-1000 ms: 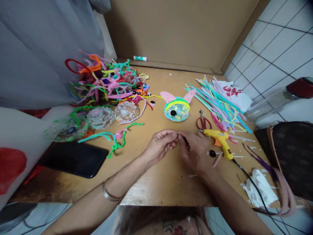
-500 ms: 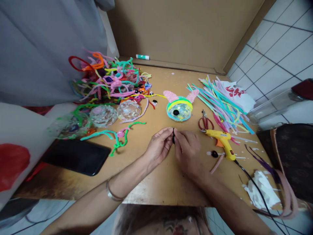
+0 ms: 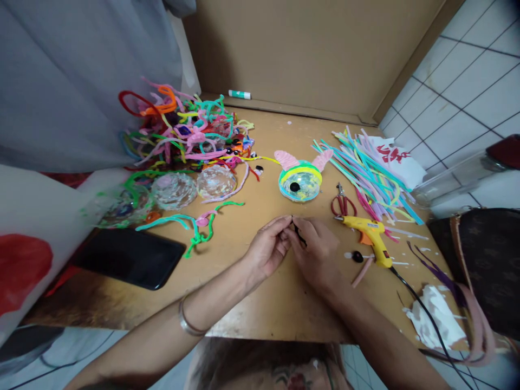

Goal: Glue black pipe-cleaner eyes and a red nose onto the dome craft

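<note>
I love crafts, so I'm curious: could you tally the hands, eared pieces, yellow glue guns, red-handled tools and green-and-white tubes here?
Hands (left hand, right hand): 2
Eared piece: 1
Yellow glue gun: 1
Red-handled tool: 1
Green-and-white tube: 1
Total: 6

Left hand (image 3: pixel 268 246) and right hand (image 3: pixel 319 249) pinch close together, forearms (image 3: pixel 221 297) slanting inward.

Left hand (image 3: pixel 266 246) and right hand (image 3: pixel 319 249) meet over table (image 3: pixel 255 311), pinching black piece (image 3: pixel 299 235). Glue gun (image 3: pixel 372 233) lies beside pliers (image 3: pixel 343 206).
</note>
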### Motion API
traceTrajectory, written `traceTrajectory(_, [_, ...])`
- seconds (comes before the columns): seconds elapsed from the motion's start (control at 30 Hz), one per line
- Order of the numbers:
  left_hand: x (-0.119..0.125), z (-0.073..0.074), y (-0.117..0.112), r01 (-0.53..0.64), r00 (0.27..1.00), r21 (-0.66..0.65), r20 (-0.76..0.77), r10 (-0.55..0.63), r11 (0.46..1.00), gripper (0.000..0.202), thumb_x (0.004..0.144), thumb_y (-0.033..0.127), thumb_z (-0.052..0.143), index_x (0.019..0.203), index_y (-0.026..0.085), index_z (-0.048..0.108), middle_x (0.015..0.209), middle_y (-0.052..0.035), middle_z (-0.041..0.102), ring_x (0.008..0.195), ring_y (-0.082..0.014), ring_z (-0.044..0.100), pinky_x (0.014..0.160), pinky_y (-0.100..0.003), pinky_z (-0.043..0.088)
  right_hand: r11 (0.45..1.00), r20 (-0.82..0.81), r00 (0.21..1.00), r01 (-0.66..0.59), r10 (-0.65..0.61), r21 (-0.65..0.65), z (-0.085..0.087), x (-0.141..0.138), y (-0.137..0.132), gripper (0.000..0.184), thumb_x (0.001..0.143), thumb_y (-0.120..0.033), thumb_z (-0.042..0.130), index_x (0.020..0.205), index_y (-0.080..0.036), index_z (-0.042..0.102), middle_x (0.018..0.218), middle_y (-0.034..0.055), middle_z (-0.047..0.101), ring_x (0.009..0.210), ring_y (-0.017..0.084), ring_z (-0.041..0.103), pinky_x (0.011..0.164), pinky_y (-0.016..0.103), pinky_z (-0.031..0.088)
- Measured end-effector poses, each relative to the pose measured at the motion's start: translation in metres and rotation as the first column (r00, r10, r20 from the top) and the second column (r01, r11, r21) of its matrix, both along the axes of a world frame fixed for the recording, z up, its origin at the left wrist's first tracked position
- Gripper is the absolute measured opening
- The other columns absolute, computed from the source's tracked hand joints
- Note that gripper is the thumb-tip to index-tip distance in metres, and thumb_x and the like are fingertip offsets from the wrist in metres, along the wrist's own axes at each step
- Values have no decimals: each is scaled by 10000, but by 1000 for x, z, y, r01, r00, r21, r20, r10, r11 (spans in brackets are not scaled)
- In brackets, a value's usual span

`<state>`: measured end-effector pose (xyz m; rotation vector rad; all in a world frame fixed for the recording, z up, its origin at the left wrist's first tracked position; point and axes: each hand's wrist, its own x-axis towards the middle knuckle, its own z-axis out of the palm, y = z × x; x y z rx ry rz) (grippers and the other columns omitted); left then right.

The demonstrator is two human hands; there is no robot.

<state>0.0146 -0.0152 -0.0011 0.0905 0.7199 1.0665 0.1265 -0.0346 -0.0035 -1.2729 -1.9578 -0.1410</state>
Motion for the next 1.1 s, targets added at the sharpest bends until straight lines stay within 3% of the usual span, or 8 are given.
traceTrajectory(0.37, [0,3,-2,75,997,37,0,-75,996,148,612,150,773,674,101,649,607,-6,641,492,-22,479,459,-112,376,992,-79,994,-82,74,-100,10,11,3,56,876,-194,553,847,-187,601,720,32,630,645,144,581,572,256,436])
traceTrajectory(0.8, [-1,4,-5,77,996,92,-50,-73,993,232,607,231,794,699,113,618,616,23,580,516,-35,464,501,-160,379,991,-170,980,-120,107,-67,12,16,5,34,860,-181,574,857,-191,607,734,32,648,653,143,606,594,260,468])
traceTrajectory(1.1, [-2,4,-4,124,976,244,-205,-74,962,256,661,338,753,698,116,630,592,13,553,503,-56,447,486,-198,329,984,-229,967,-138,109,-115,12,21,4,47,844,-221,595,874,-194,619,716,19,639,648,138,596,596,267,466])
